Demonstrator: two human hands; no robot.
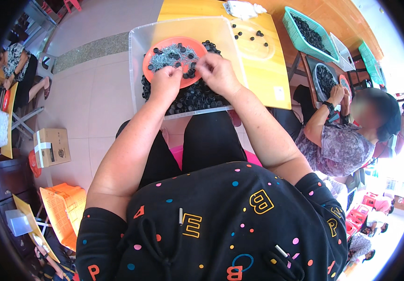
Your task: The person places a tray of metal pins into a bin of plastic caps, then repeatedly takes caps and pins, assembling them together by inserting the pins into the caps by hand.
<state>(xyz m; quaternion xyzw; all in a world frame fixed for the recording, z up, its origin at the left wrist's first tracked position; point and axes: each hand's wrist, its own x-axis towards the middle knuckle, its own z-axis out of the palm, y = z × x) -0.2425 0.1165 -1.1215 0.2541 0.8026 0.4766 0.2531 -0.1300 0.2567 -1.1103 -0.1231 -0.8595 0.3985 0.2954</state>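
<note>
An orange-red round plate (148,71) sits in a clear plastic bin (139,51), on top of many small black round caps (195,100). The plate carries a heap of thin silvery metal pieces (164,58) and some black caps. Over the plate's near edge is my left hand (165,85), its fingertips pinched together. What they hold is too small to make out. My right hand (219,75) hovers by the plate's right rim, thumb and fingers drawn together and slightly blurred. Anything between those fingers cannot be made out.
A yellow table (265,65) on the right bears scattered black caps and a white plastic bag (244,9). Beyond it stands a green basket (330,52) of black parts. A co-worker (337,140) handles parts over a grey basin (324,80). A cardboard box (53,147) and orange crate (64,206) are left.
</note>
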